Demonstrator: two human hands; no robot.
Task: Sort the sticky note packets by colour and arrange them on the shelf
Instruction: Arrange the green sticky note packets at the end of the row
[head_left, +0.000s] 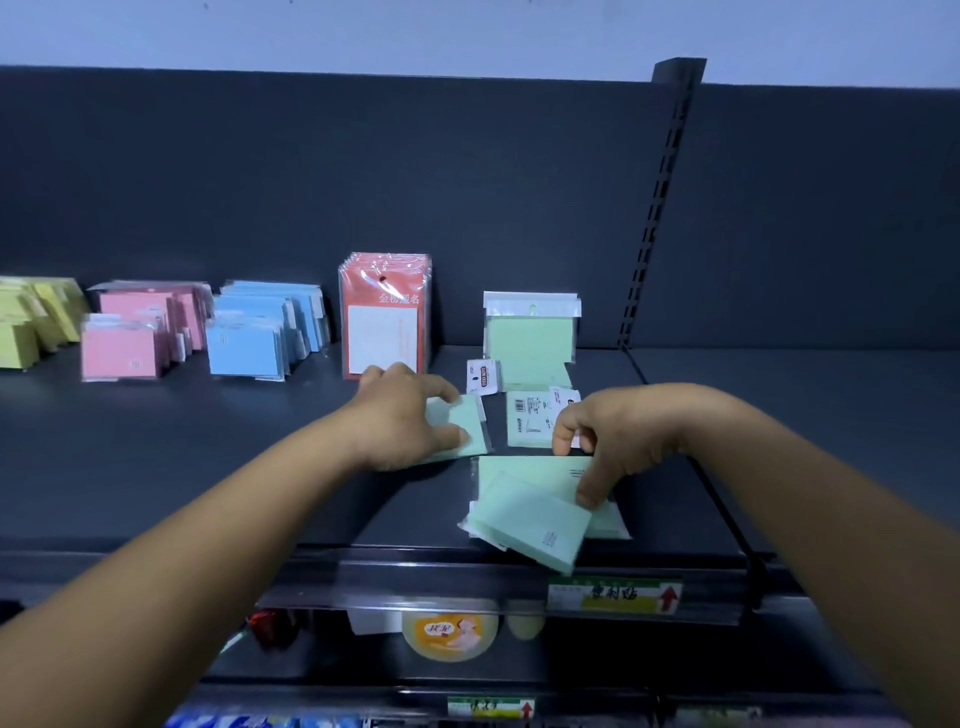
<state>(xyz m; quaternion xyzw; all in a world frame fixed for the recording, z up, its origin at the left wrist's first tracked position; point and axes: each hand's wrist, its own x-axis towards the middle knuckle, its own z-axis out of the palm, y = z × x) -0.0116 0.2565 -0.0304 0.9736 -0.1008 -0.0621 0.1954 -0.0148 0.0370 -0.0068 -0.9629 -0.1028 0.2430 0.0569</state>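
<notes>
Already the sorting is looking mostly done along the back edge of the shelf (156, 467): the yellow packets (31, 322) are sitting in two rows at the far left edge, though that group is running out of view, so I'm not counting them. Next, the pink packets (135, 332) are standing in two rows, then the blue packets (260, 332) in two rows, then one tall stack of red packets (384, 312). Individual packets in those rows are overlapping too much to number.

Green is what's remaining. One or two green packets (530, 332) are leaning upright at the back; three or four more are lying flat and loose toward the front edge, some overlapping.

The left hand (405, 421) is curling thumb and fingers round one flat green packet (467, 426). The right hand (602, 441) is pinching the top of the overlapping green pile (530, 514) by the front edge, fingers bent.
</notes>
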